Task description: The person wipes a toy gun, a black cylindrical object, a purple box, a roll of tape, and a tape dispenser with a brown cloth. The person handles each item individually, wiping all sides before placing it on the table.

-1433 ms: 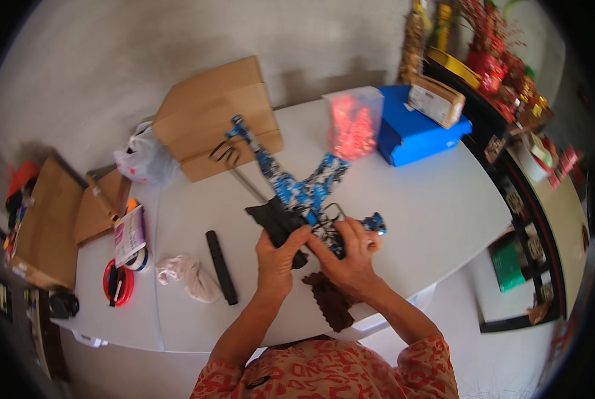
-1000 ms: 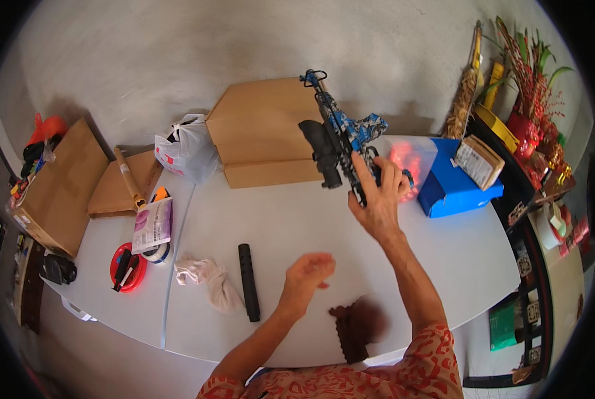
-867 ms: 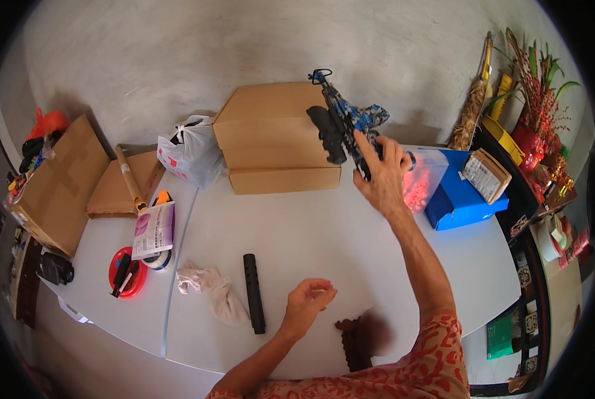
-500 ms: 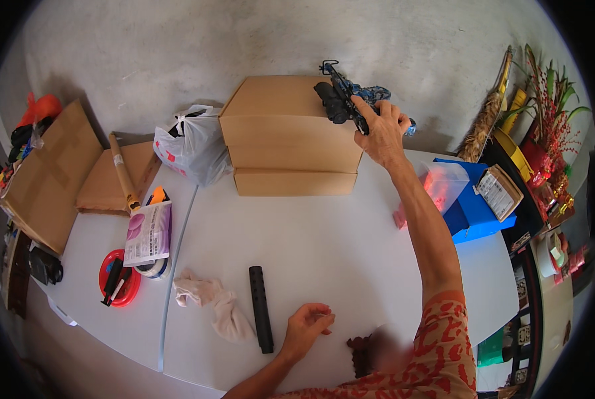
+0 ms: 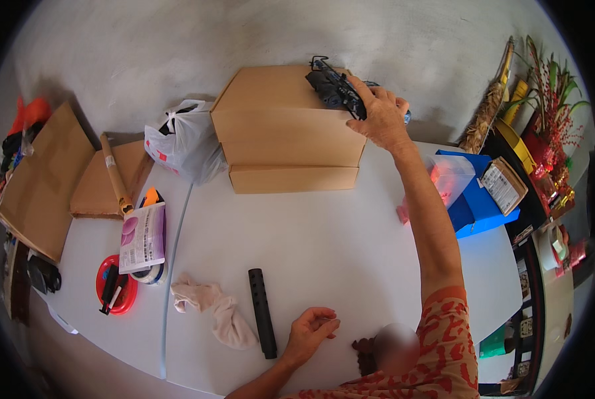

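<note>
With my right arm stretched far forward, my right hand (image 5: 385,125) is closed on a black and blue gun-shaped thing (image 5: 335,91), at the right end of a brown cardboard box (image 5: 284,139). Its body is partly hidden by my fingers, so I cannot tell whether it rests fully on the box. Low over the near table, my left hand (image 5: 310,334) is loosely curled, thumb apart from the fingers, and nothing shows in it. Just left of that hand lies a black tube with holes (image 5: 263,312). A pale crumpled cloth (image 5: 229,322) lies beyond the tube.
A white plastic bag (image 5: 187,143) leans beside the box. On the left are a purple-white packet (image 5: 142,238), a red dish (image 5: 126,299) and cardboard (image 5: 41,179). A clear container (image 5: 453,176) and a blue box (image 5: 477,216) stand at right. Beyond them are decorative plants (image 5: 550,120).
My right hand and the gun-shaped thing have shifted slightly left and tilted over the box top. My left hand is almost unchanged. The whole view has shifted a little.
</note>
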`<action>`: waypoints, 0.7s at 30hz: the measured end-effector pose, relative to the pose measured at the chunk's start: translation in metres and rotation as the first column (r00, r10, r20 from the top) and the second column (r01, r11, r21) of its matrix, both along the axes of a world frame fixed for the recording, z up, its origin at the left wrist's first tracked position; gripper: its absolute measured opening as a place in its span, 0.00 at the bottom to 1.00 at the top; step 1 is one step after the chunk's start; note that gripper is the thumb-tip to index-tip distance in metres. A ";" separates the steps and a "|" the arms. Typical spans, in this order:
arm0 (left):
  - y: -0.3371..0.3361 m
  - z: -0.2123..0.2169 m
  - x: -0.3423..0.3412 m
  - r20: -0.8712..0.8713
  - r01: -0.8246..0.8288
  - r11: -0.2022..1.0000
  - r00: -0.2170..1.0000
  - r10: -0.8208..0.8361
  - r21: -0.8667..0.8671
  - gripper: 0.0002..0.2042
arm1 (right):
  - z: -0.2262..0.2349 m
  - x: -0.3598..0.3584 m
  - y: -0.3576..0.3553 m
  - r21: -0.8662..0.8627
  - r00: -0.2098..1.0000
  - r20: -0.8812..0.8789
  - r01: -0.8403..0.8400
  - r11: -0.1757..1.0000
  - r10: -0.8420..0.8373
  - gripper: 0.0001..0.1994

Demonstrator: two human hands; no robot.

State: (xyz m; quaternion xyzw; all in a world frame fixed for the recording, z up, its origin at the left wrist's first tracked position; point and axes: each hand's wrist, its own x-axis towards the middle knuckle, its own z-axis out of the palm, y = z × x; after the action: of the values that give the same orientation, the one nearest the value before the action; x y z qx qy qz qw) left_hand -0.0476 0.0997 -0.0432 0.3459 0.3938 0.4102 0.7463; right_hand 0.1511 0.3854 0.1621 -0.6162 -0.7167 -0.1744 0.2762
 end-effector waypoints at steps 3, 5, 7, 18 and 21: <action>-0.003 -0.002 0.003 -0.030 -0.006 0.998 1.000 0.008 0.056 0.12 | -0.001 0.002 -0.020 0.156 1.000 -0.010 -0.013 0.988 0.015 0.43; -0.006 -0.005 0.005 -0.062 -0.007 0.995 0.998 0.013 0.100 0.12 | -0.010 0.003 -0.037 0.287 0.999 -0.010 -0.034 0.957 0.039 0.39; -0.007 -0.005 0.007 -0.112 -0.001 0.990 0.994 0.017 0.144 0.12 | -0.020 0.003 -0.059 0.326 0.995 -0.014 -0.093 0.941 0.103 0.35; 0.006 0.027 -0.062 -0.460 -0.249 0.552 0.344 0.818 0.795 0.17 | -0.137 0.020 -0.237 -0.032 0.885 -0.247 -0.415 0.909 0.395 0.15; 0.009 0.015 -0.077 -0.556 -0.119 0.594 0.243 0.795 0.796 0.24 | -0.153 0.017 -0.276 -0.189 0.882 -0.289 -0.435 0.880 0.373 0.16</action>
State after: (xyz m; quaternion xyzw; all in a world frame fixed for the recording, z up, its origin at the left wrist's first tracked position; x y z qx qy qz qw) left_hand -0.1243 0.1091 -0.0284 0.5796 0.6553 0.4761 0.0893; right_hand 0.1677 0.1091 0.0095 -0.4982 -0.8066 0.0556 0.3131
